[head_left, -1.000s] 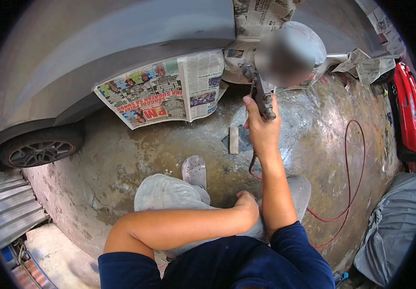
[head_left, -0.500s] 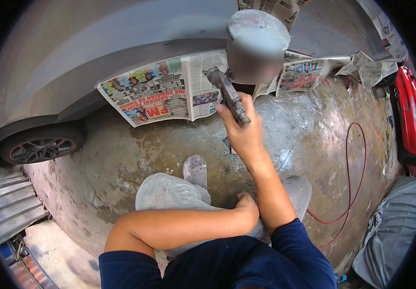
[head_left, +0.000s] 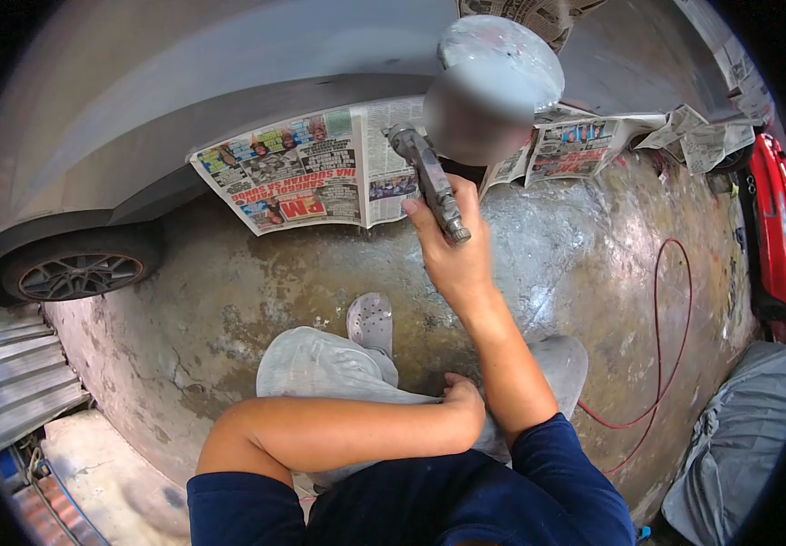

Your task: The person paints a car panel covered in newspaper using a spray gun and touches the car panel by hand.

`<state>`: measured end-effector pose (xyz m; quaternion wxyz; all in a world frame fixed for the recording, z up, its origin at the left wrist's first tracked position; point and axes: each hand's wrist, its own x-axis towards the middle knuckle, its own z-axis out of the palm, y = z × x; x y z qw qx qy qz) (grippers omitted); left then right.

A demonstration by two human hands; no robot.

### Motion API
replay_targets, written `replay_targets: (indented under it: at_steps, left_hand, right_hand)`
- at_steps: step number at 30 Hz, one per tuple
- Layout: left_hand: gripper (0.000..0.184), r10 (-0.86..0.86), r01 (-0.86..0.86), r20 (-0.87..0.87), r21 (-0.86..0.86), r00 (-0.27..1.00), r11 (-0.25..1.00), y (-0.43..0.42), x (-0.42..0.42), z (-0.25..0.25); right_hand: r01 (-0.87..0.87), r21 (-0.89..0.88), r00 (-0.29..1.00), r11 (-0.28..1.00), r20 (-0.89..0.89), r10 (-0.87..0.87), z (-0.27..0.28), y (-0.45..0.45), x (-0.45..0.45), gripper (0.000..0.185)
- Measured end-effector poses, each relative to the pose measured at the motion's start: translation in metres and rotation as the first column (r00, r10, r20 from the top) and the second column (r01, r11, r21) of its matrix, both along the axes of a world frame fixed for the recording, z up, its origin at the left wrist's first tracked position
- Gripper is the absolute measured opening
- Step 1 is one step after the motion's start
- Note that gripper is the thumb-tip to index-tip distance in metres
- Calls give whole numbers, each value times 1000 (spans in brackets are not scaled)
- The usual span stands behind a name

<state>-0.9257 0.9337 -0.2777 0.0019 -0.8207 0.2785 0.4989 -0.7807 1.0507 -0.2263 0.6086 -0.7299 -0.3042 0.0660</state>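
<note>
My right hand (head_left: 459, 241) is wrapped round the grip of a spray gun (head_left: 431, 185), a worn metal one with a paint-spattered round cup (head_left: 500, 55) on top. Part of the cup is blurred out. The gun is held in front of a car's grey lower side panel (head_left: 256, 55), level with the masking newspaper (head_left: 320, 173) along its bottom edge. Close to my lap, my left hand (head_left: 464, 400) rests by my right forearm with its fingers curled in. Whatever those fingers hold, if anything, is hidden.
A car wheel (head_left: 83, 268) stands at the left. A red hose (head_left: 657, 400) loops across the stained concrete floor (head_left: 229, 282). At the right are a red car part (head_left: 775, 227) and a grey cover (head_left: 730, 446). Corrugated sheets (head_left: 20, 364) lie at the lower left.
The spray gun's cup has shifted slightly right, with the gun tilting a little. My left hand has moved slightly. The view has shifted a little too.
</note>
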Motion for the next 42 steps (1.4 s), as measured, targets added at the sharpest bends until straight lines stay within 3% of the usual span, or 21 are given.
replay_targets:
  at_steps: [7, 12, 18, 22, 31, 35, 36, 42]
  left_hand:
    - [49, -25, 25, 3, -28, 1000, 999, -7, -4, -23]
    - [50, -7, 6, -103, -17, 995, 1000, -1, 8, 0]
    - [53, 16, -18, -112, -14, 994, 1000, -4, 7, -5]
    - [55, 9, -11, -57, -31, 998, 999, -6, 3, -14]
    - [51, -11, 9, -40, -45, 999, 999, 11, 15, 20]
    - [47, -9, 10, 19, -57, 1000, 998, 20, 17, 38]
    - [46, -9, 10, 31, -57, 999, 998, 21, 17, 38]
    - [45, 69, -65, 60, -71, 996, 995, 22, 18, 36]
  right_hand:
    - [-115, 33, 993, 993, 8, 115, 8, 8, -10, 43]
    - [-172, 95, 982, 980, 98, 163, 10, 12, -9, 44]
    - [-91, 13, 995, 996, -28, 91, 20, 10, -9, 41]
    - [-35, 51, 999, 998, -8, 36, 11, 6, -3, 38]
    - [80, 71, 991, 994, -110, -72, -1, -15, 13, 35]
    - [133, 52, 966, 990, -231, -117, 1, -25, 19, 33]
    - [115, 29, 924, 993, -369, -96, 9, -31, 19, 34]
    - [183, 142, 930, 973, -346, -125, 21, -35, 33, 38]
